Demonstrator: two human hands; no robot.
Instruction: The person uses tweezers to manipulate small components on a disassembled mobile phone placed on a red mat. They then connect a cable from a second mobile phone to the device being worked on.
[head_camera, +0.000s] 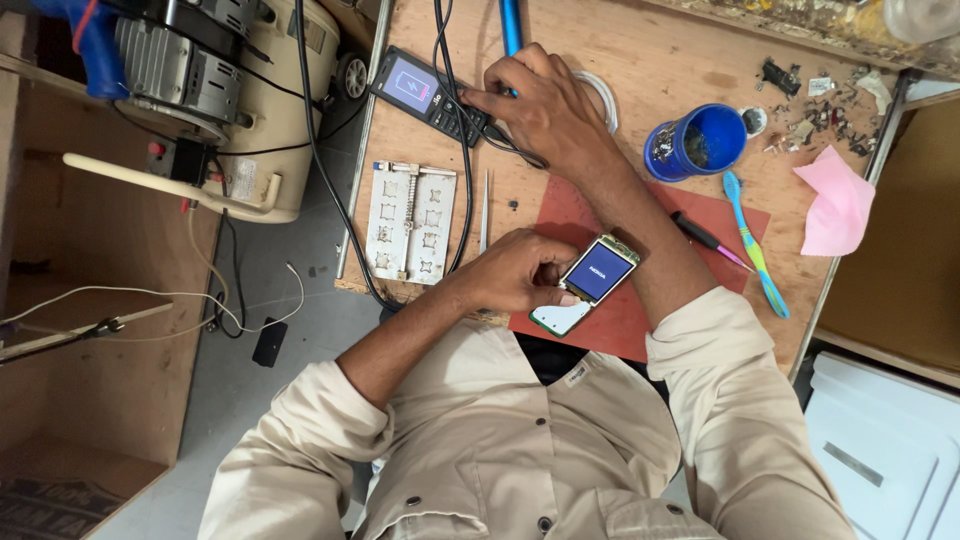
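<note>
Two phones w/ lit screens on surface (640, 60).
L hand (515, 270) gripped small phone (587, 283), long axis diagonal, top up-right; R hand (540, 105) fingers pressed black phone (428, 95), not clenched.

Bench crowded at far side. Black cables (447, 60) run down past the dark phone (428, 92) and beside the metal fixture plate (409, 222); tweezers (484, 210) lie just right of it. Right arm (640, 240) crosses the red mat (640, 310). Blue cup (700, 140), screwdriver (705, 238), toothbrush (755, 245) block the right. Bare wood shows between cup and right hand (545, 110).
</note>
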